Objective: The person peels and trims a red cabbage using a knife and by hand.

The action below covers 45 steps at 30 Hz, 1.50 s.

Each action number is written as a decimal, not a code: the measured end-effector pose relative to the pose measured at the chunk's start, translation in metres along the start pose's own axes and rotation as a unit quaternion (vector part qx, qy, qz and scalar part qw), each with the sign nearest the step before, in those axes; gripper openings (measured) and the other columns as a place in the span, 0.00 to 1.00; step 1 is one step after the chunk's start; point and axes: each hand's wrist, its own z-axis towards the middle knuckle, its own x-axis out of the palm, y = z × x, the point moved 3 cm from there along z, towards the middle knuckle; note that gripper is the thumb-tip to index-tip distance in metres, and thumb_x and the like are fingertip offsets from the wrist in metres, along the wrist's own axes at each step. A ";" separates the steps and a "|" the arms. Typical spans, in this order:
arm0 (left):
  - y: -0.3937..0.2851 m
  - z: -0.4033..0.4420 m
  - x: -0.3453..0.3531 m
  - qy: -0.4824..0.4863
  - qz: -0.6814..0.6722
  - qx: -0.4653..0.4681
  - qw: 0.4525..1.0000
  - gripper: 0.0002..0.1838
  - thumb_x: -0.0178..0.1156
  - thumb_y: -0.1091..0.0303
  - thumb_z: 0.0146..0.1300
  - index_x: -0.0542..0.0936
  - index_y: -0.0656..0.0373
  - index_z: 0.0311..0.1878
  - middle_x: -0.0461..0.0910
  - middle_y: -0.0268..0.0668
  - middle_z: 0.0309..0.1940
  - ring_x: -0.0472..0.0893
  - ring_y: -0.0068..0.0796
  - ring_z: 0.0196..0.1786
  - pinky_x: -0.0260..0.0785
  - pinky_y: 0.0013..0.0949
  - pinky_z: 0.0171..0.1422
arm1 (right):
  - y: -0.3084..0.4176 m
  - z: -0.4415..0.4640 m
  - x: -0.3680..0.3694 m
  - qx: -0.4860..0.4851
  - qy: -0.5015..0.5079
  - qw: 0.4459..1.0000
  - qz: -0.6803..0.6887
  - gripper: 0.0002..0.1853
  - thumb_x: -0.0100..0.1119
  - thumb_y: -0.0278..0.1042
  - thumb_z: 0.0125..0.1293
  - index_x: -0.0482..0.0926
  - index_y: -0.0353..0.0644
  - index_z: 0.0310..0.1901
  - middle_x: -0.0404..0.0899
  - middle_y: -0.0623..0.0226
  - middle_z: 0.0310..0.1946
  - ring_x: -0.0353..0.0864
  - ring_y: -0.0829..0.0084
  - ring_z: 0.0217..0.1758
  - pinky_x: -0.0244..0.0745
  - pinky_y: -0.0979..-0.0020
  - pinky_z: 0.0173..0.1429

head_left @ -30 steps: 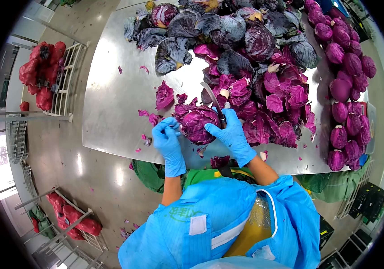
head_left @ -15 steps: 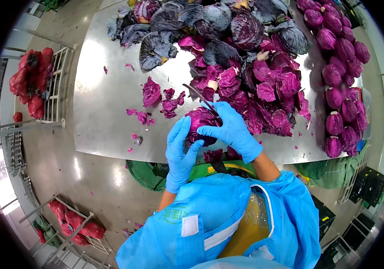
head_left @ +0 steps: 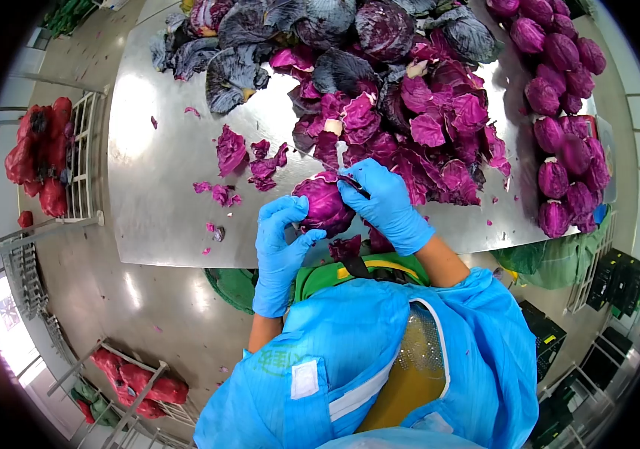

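Observation:
A red cabbage (head_left: 325, 207) sits just over the table's near edge, its purple leaves smooth and shiny. My left hand (head_left: 279, 232), in a blue glove, grips it from the left with fingertips and thumb. On the right, my gloved right hand (head_left: 387, 202) is closed around a knife (head_left: 354, 185) with a dark handle, right up against the cabbage; most of the blade is hard to make out. A loose-looking purple leaf (head_left: 326, 151) stands just above the cabbage; whether it is still attached I cannot tell.
A heap of purple leaf trimmings (head_left: 439, 127) and dark outer leaves (head_left: 342, 71) covers the metal table's (head_left: 155, 217) far side. Peeled cabbages (head_left: 548, 135) line its right edge. Leaf scraps (head_left: 231, 150) lie at left. Red sacks (head_left: 39, 157) rest on a rack beyond.
The knife has turned, and its blade no longer points up and left over the cabbage. The cabbage has rotated in my left hand, and my right hand is lower beside it.

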 end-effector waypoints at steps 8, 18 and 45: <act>0.015 -0.011 -0.011 -0.016 -0.077 -0.049 0.996 0.26 0.77 0.76 0.46 0.77 0.59 0.49 0.72 0.39 0.54 0.76 0.34 0.58 0.73 0.36 0.64 | -0.051 -0.024 -0.022 0.244 -0.021 0.968 -0.057 0.11 0.65 0.39 0.62 0.79 0.41 0.37 0.78 0.54 0.28 0.81 0.54 0.28 0.75 0.59 0.32; -0.004 -0.005 -0.007 -0.011 -0.012 -0.096 0.995 0.42 0.80 0.66 0.46 0.69 0.59 0.65 0.68 0.41 0.61 0.73 0.37 0.63 0.68 0.39 0.68 | 0.007 -0.021 0.004 0.089 0.087 0.981 0.147 0.41 0.75 0.52 0.53 0.72 0.42 0.66 0.74 0.55 0.55 0.77 0.60 0.59 0.75 0.65 0.61; -0.012 0.013 0.016 -0.104 0.068 -0.004 0.992 0.56 0.79 0.65 0.44 0.57 0.59 0.76 0.62 0.48 0.71 0.65 0.43 0.71 0.61 0.44 0.74 | 0.003 0.004 0.010 0.132 0.139 0.979 0.069 0.29 0.66 0.55 0.59 0.78 0.35 0.49 0.74 0.56 0.40 0.79 0.57 0.40 0.77 0.60 0.43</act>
